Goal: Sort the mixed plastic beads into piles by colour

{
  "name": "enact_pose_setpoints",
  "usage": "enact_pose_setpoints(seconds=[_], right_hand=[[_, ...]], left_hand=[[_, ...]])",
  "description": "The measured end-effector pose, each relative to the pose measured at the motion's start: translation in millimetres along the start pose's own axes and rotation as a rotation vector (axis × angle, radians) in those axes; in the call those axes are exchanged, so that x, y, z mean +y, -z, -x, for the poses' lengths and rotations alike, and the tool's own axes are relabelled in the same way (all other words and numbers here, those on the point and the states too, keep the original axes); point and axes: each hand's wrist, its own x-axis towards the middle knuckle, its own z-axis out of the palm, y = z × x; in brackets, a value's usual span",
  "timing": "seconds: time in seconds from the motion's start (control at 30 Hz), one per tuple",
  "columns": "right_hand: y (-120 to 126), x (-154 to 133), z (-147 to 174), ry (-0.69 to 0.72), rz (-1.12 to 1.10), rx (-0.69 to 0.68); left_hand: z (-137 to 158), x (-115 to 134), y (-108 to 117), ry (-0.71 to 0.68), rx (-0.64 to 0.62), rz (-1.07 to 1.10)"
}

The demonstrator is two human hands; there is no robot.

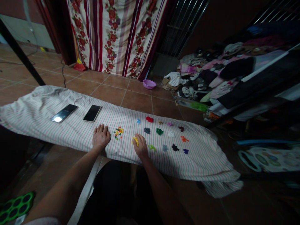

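My left hand (pixel 101 136) lies flat on the striped cloth, fingers stretched out, holding nothing. To its right is a mixed heap of small yellow, orange and green pieces (pixel 118 132). My right hand (pixel 141 147) is curled over small yellow pieces (pixel 135 141), which show between its thumb and fingers; the rest is hidden beneath. Close by on its right lies a lime-green pile (pixel 152 147). Further piles stand apart by colour, among them a red pile (pixel 149 119), a dark green pile (pixel 159 131), a black pile (pixel 174 147) and an orange pile (pixel 184 139). Their exact kind is too small to tell.
Two phones, one with a bright reflection (pixel 64 113) and one dark (pixel 92 113), lie left on the cloth-covered table (pixel 206 162). Beyond are a purple basin (pixel 149 84), a red broom head (pixel 80 65) and a floral curtain (pixel 112 37). Heaped clothes (pixel 211 72) fill the right.
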Motion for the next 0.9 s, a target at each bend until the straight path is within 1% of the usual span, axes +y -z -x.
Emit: enact_pose_setpoints(seconds=[0.13,0.37,0.9], right_hand=[[3.0,-3.6,-0.1,0.012,0.008,-0.025],[2.7,-4.5,0.5,-0.019,0.016,-0.023],[-2.0,3.3,0.2,0.046,0.015,0.039]], left_hand=[[0.8,0.3,1.0,-0.012,0.003,-0.009],[1.1,0.1,1.3,-0.004,-0.004,0.024],[0.9,-0.7,-0.7,0.014,-0.011,-0.008]])
